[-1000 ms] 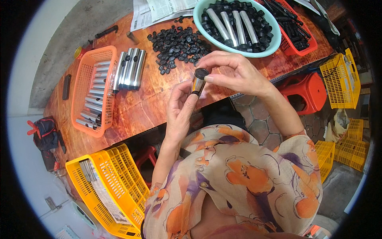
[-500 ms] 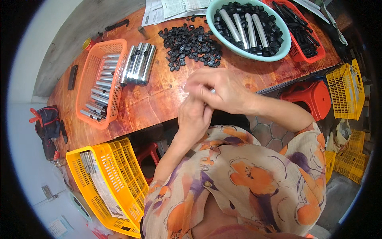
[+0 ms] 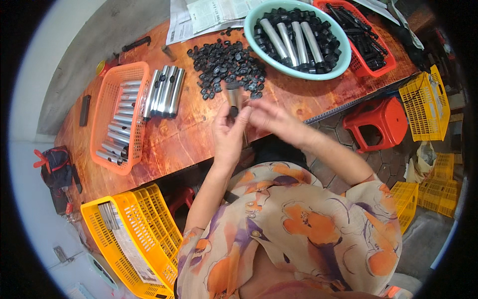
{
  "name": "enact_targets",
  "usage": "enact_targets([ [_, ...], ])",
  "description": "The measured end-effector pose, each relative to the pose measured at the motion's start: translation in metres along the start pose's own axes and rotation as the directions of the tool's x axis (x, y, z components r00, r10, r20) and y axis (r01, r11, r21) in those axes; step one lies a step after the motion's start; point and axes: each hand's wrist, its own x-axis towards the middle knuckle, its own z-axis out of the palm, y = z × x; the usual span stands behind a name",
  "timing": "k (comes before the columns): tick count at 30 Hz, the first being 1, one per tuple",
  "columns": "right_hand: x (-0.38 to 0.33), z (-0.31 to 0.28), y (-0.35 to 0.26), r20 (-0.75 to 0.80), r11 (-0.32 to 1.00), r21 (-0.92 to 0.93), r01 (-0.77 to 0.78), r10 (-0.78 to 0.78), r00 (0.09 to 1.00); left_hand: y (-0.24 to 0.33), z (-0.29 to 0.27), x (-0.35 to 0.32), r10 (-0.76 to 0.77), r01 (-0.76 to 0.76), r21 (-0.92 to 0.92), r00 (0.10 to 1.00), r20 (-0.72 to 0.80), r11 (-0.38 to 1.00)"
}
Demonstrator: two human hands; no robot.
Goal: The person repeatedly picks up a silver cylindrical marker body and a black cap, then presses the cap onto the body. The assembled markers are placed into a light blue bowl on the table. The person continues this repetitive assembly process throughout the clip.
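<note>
My left hand (image 3: 229,133) is closed around a short silver metal tube (image 3: 232,95) held over the table's front edge. A black oval piece (image 3: 233,111) shows on the tube beside my thumb. My right hand (image 3: 273,119) is just to the right, near the left fingers, and its fingertips are smeared by motion. A heap of small black plastic pieces (image 3: 226,62) lies right behind the tube. To the left, several shiny tubes with black spots (image 3: 164,92) lie side by side, next to an orange basket (image 3: 94,130) of similar tubes.
A pale green basin (image 3: 298,75) holds black fittings and silver tubes. Behind it stands a red basket (image 3: 383,69) of black parts. Newspaper (image 3: 214,15) lies at the back. A yellow crate (image 3: 149,209) stands at the near left, a red stool (image 3: 378,122) at the right.
My hands, clasped over each other before, have come apart; the right has drawn back to the right. The tube in my left hand now shows. The view has shifted slightly.
</note>
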Motion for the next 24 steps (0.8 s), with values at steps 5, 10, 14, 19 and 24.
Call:
enact_targets([
  [5, 0.0, 0.0, 0.029, -0.065, 0.979, -0.122, 0.163, -0.172, 0.983, 0.008, 0.009, 0.009, -0.124, 0.123, 0.014, 0.987, 0.104, 0.992],
  [10, -0.001, -0.046, -0.016, -0.328, 0.954, -0.282, 0.097, -0.191, 0.925, 0.019, -0.032, 0.067, 0.264, -0.236, 0.529, 0.964, 0.022, 0.815],
  [14, 0.0, -0.135, -0.056, -0.526, 0.678, -0.732, -0.069, -0.498, 0.69, 0.038, -0.117, 0.111, 0.605, -0.078, 0.987, 0.783, 0.147, -0.139],
  [19, 0.01, -0.207, -0.069, -0.466, 0.251, -0.884, -0.395, -0.534, 0.706, 0.04, -0.15, 0.127, 0.554, 0.028, 0.905, 0.798, 0.236, -0.425],
  [24, 0.016, -0.19, -0.074, -0.494, 0.151, -0.854, -0.497, -0.534, 0.686, 0.045, -0.144, 0.121, 0.559, 0.07, 0.902, 0.805, 0.201, -0.426],
])
